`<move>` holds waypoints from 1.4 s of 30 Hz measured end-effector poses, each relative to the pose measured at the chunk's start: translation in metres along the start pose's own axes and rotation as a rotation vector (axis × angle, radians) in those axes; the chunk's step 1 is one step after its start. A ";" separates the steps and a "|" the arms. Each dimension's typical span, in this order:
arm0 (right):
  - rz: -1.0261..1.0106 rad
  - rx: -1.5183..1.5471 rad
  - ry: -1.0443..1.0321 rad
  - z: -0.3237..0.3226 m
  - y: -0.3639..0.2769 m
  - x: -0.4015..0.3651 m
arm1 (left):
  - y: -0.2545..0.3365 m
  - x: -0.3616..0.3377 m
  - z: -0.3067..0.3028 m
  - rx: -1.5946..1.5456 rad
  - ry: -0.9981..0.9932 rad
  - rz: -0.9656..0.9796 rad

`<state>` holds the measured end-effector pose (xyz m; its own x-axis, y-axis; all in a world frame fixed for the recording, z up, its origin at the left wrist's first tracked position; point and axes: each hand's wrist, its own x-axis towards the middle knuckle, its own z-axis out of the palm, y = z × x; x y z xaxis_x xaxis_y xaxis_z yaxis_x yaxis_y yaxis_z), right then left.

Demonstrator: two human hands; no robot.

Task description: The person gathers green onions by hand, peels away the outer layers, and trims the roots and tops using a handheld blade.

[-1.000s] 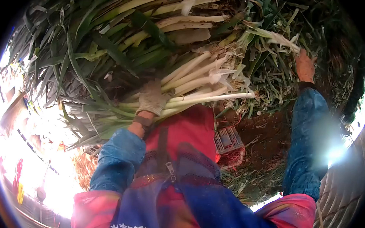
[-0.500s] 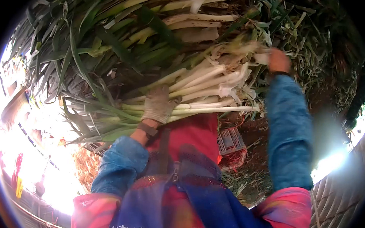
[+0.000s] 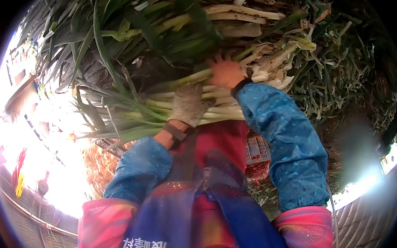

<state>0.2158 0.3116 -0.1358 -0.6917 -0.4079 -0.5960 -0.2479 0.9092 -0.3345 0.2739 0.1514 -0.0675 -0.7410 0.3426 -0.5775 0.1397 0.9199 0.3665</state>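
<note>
Pale-gloved left hand (image 3: 187, 107) on gathered long white-green leeks (image 3: 224, 111), grip unclear; bare right hand (image 3: 225, 72) spread wide; loose pale stalks (image 3: 247, 11) far, unbunched.

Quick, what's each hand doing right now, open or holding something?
Left hand: gloved, over the pale stalks; whether it grips them can't be told.
Right hand: bare, open, fingers spread over stalks.

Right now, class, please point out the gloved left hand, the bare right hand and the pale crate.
Gloved left hand (image 3: 187, 106), head view: back of the glove.
Bare right hand (image 3: 226, 73), head view: back of the hand.
Pale crate (image 3: 256, 149), head view: its latticework.
</note>
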 end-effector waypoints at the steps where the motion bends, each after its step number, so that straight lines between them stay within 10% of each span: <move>1: 0.003 0.031 0.018 0.014 -0.004 0.001 | -0.001 -0.001 0.002 0.012 0.034 0.013; 8: -0.282 -0.053 -0.075 -0.007 0.010 0.006 | 0.001 0.002 0.000 0.022 -0.066 -0.022; 13: -0.027 0.019 -0.044 -0.059 0.097 -0.041 | -0.001 0.001 0.004 0.121 -0.015 0.007; 14: -0.463 -0.154 0.309 -0.051 0.171 -0.058 | 0.000 0.001 0.003 0.126 -0.022 0.006; 17: 0.381 -0.395 0.178 -0.115 0.299 -0.126 | 0.000 0.001 -0.001 0.139 -0.041 0.005; 22: 1.211 -0.434 0.405 -0.229 0.500 -0.277 | 0.002 0.002 -0.008 0.131 -0.138 -0.023; 26: 0.524 -0.447 0.550 -0.218 0.273 -0.168 | -0.004 0.002 -0.003 0.090 -0.037 0.019; 29: 0.267 0.097 0.185 -0.140 0.132 -0.073 | -0.008 -0.001 0.000 0.024 0.005 0.041; 32: -0.109 -0.237 -0.075 -0.067 0.020 -0.024 | -0.009 -0.005 0.005 -0.016 0.060 0.054; 37: -0.309 -0.061 -0.029 0.036 -0.015 0.016 | -0.009 -0.007 0.003 -0.015 0.063 0.053; 42: -0.290 -0.112 -0.271 -0.010 0.000 0.009 | -0.008 -0.006 0.000 0.018 0.015 0.038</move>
<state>0.2031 0.3088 -0.1336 -0.3822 -0.6419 -0.6648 -0.4888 0.7509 -0.4441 0.2773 0.1420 -0.0664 -0.7447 0.3742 -0.5527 0.1792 0.9098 0.3745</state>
